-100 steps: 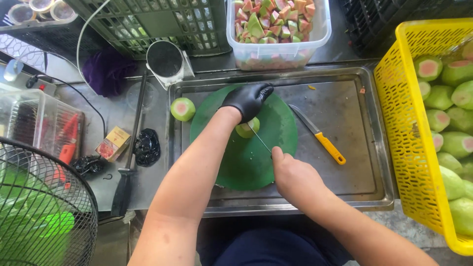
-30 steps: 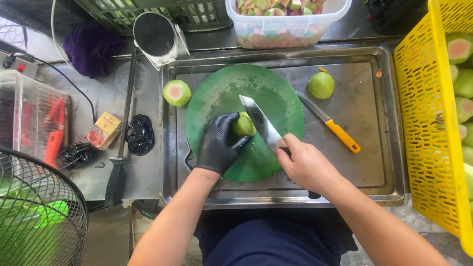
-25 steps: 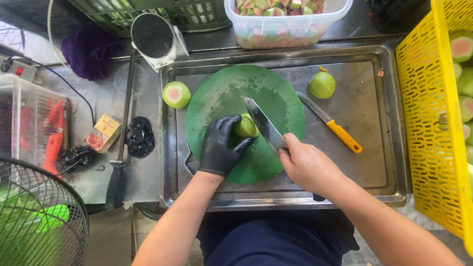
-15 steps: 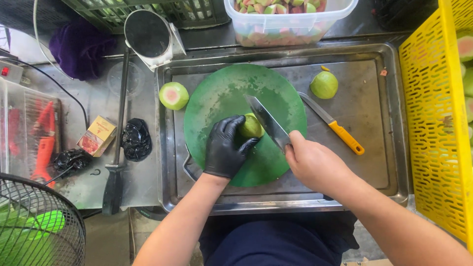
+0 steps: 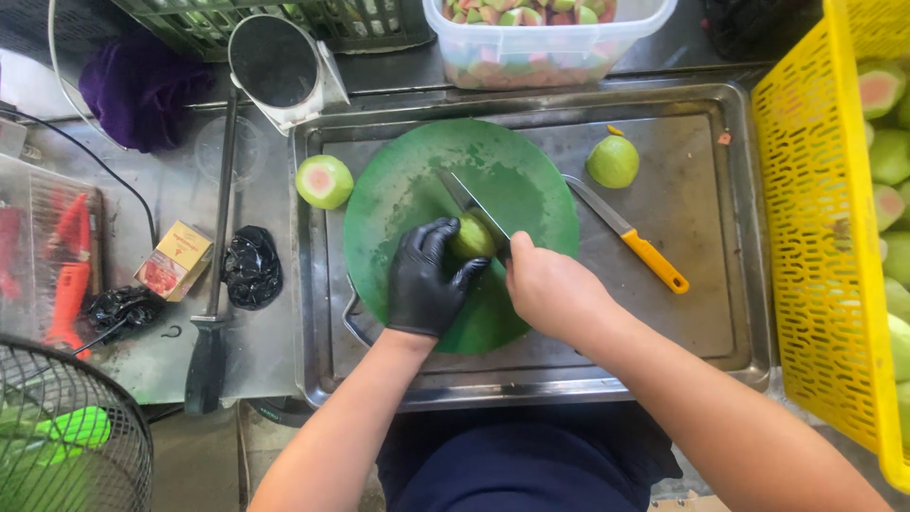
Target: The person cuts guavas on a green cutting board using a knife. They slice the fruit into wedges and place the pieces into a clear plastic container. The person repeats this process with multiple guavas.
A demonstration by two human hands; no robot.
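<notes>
My left hand point(image 5: 424, 277), in a black glove, presses a green guava piece point(image 5: 470, 238) onto the round green cutting board point(image 5: 408, 190). My right hand point(image 5: 550, 292) grips a knife point(image 5: 471, 205) whose blade lies against the top of that piece. The board lies in a metal tray point(image 5: 706, 313). A guava half point(image 5: 323, 181) with pink flesh sits at the board's left edge. A whole green guava point(image 5: 612, 161) rests on the tray to the right.
A second knife with an orange handle point(image 5: 630, 237) lies right of the board. A clear tub of cut fruit point(image 5: 545, 38) stands behind the tray. A yellow crate of guavas point(image 5: 834, 246) is at the right. A fan guard point(image 5: 57, 436), small box point(image 5: 173, 261) and sharpening rod point(image 5: 213, 313) lie left.
My gloved hand has kept hold of the guava piece while the blade slid closer and lower against it. Earlier, the left hand reached farther up the board.
</notes>
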